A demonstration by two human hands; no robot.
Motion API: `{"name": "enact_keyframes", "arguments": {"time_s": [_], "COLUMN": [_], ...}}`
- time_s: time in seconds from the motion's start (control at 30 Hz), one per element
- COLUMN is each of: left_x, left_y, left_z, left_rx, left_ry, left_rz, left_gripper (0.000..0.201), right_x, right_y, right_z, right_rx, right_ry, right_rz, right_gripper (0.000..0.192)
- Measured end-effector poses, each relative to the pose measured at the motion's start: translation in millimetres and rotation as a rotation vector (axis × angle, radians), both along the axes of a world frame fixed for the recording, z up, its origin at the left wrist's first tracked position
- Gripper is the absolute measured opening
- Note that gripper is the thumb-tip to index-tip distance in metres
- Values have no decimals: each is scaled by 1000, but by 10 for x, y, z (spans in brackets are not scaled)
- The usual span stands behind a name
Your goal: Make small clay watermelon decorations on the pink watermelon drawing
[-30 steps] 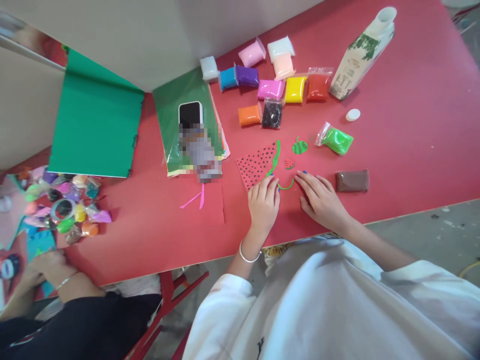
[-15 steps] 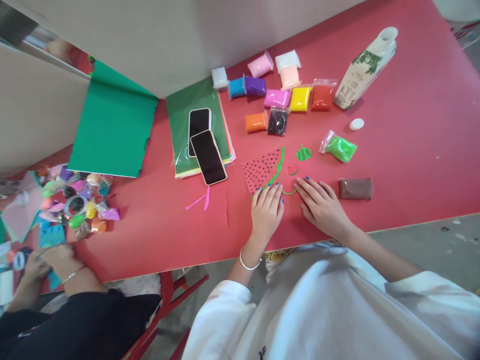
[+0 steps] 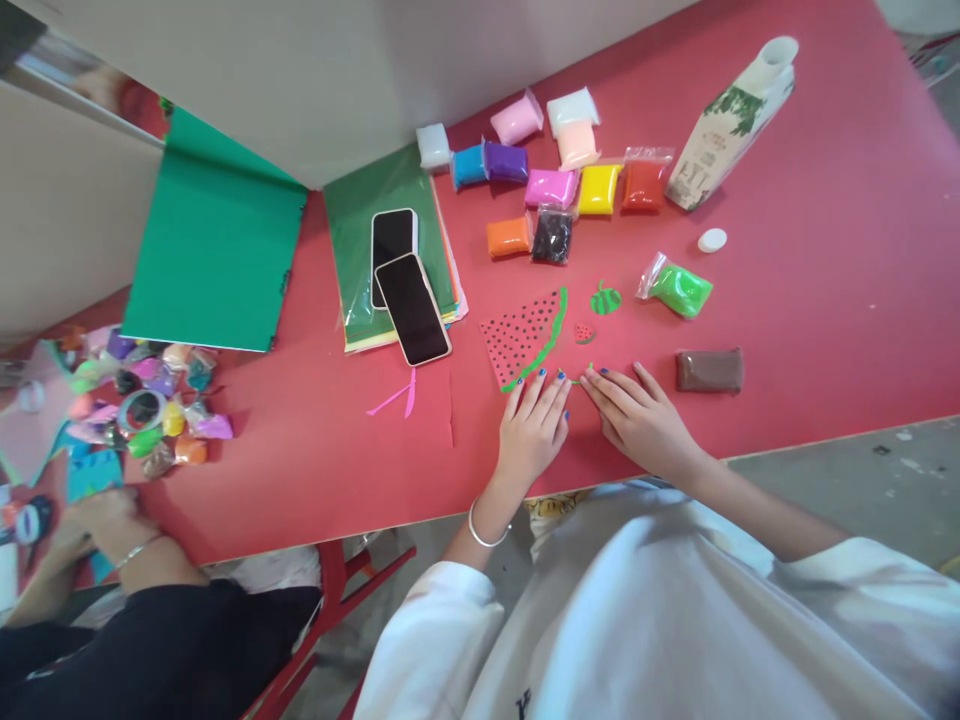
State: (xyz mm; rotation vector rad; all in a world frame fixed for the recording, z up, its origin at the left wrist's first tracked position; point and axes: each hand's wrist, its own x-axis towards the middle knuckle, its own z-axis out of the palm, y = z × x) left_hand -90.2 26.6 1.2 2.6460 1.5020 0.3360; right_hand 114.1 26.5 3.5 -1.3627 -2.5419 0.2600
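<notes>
**Both hands flat on red desk at thin green clay strip**

The left hand (image 3: 534, 430) is lying palm down on the desk (image 3: 825, 300), fingers spread and holding nothing. Its fingertips are touching the lower corner of the dotted red triangle (image 3: 519, 338), a flat piece speckled with black dots and edged along one side in green. A silver bracelet (image 3: 484, 530) is sitting on that wrist.

The right hand (image 3: 641, 420) is also resting flat and empty, fingers extended toward the left. Its fingertips are meeting the thin green clay strip (image 3: 579, 376), a short curved thread lying on the desk between the two hands, just below the triangle. Whether the fingers are pressing it or merely touching cannot be told.

Just above the hands, a tiny red slice piece (image 3: 584, 332) and a green striped round piece (image 3: 605, 299) are lying apart from each other. To the right, an opened bag of green clay (image 3: 675, 285) and a brown clay block (image 3: 709, 370) are lying near the right hand but not touching it.

Farther back, a cluster of coloured clay packets (image 3: 555, 185) is lying beside a tilted carton (image 3: 731, 125), with a white cap (image 3: 712, 240) lying near it. Two phones (image 3: 405, 290) are resting on a stack of coloured paper (image 3: 360, 235).

At the left edge, another person's hand (image 3: 101, 515) is working beside a heap of small clay bags (image 3: 142, 410).
</notes>
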Motion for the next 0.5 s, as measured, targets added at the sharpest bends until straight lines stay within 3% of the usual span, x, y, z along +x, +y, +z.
{"name": "enact_keyframes", "arguments": {"time_s": [0.5], "left_x": [83], "left_y": [-49], "left_z": [-45], "left_rx": [-131], "left_ry": [-57], "left_rz": [-104], "left_gripper": [55], "right_x": [-2], "right_y": [-63], "right_z": [-29], "right_rx": [1], "right_ry": [-2], "right_rz": [-51], "right_gripper": [55]}}
